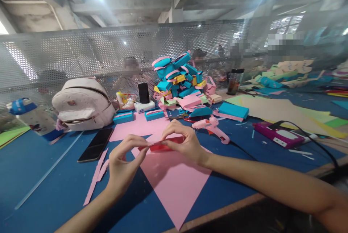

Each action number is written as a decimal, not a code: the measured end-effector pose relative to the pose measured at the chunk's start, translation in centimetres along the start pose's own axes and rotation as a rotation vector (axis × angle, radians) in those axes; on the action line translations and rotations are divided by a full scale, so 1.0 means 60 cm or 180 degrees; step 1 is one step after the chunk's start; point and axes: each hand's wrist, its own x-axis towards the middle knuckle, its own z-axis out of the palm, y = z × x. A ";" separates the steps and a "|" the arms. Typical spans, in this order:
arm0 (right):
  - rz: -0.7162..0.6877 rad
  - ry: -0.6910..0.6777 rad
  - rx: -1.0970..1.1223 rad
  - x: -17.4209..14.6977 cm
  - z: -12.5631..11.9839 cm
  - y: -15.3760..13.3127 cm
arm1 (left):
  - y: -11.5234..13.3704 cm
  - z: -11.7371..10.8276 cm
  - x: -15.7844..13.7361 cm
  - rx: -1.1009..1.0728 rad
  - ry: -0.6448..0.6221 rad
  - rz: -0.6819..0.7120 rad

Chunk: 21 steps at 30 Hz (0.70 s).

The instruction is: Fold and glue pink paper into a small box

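Note:
A small red folded paper piece (163,146) is held between my two hands, just above a pink paper sheet (178,186). My left hand (126,160) pinches its left end between thumb and fingertips. My right hand (187,142) is closed on its upper edge, thumb in front and fingers behind. Part of the red paper is hidden by the fingers. Right of my right hand lies a pink glue gun (212,127) with a dark cord. Torn pink paper strips (95,178) lie left of my left hand.
Blue and pink paper boxes form a tall pile (179,80) at the back. Left are a black phone (95,145), a white backpack (84,104) and a bottle (36,120). A purple power strip (278,135) lies right, with coloured sheets (282,109) behind. People sit beyond a perforated screen (108,51).

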 end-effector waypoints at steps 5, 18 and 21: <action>0.0033 0.0007 0.0022 -0.001 0.001 -0.002 | 0.000 0.000 0.000 -0.0027 -0.0009 0.0011; 0.0175 0.0091 0.0190 0.000 0.003 -0.005 | 0.000 0.000 0.000 -0.0048 0.0016 -0.0051; 0.0181 0.0133 0.0181 -0.001 0.003 -0.003 | 0.000 0.001 0.001 -0.0063 0.0034 -0.0075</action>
